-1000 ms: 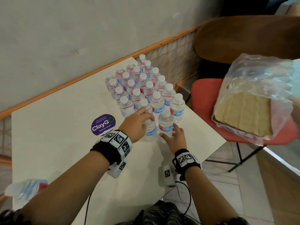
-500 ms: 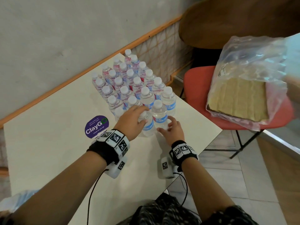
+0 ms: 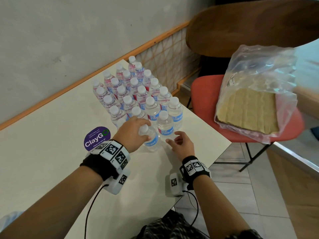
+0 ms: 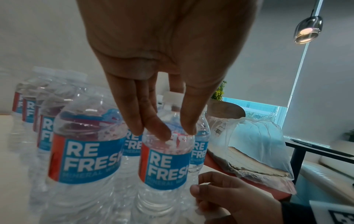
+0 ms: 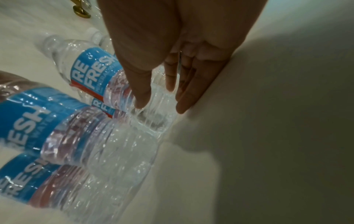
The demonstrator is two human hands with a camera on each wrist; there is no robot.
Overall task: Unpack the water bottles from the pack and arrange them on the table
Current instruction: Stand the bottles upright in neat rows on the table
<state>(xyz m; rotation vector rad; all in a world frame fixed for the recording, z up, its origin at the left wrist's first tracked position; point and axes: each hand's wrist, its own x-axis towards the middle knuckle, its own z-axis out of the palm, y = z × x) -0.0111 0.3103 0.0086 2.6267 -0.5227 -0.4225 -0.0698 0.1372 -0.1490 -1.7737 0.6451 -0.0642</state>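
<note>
Nearest the person, both forearms w/ marker wristbands reach over the white table (image 3: 51, 169). Left hand (image 3: 133, 133) comes down from above on the front-left bottle (image 3: 151, 138), fingers curled round its cap & neck; that bottle leans a bit toward the person, base on the table. Right hand (image 3: 181, 145) sits low just right of it, fingers relaxed & spread, fingertips (image 5: 141, 100) touching the ribbed lower part of the front-right bottle (image 3: 165, 128), not wrapped round it; that one stands upright. The two front bottles are just beside each other, near the table's front-right edge. Left of the hands, a purple ClayGo sticker (image 3: 97, 138) lies flat on the tabletop. Behind them stands the bottle block (image 3: 134, 90), white caps, blue/red labels, packed in rows running back to the wall-side corner. Farther right, off the table, the emptied plastic pack wrap (image 3: 259, 94) w/ a cardboard tray (image 3: 246, 111) inside rests on a red chair (image 3: 203, 94). Beyond that a brown round table (image 3: 241, 28)
</note>
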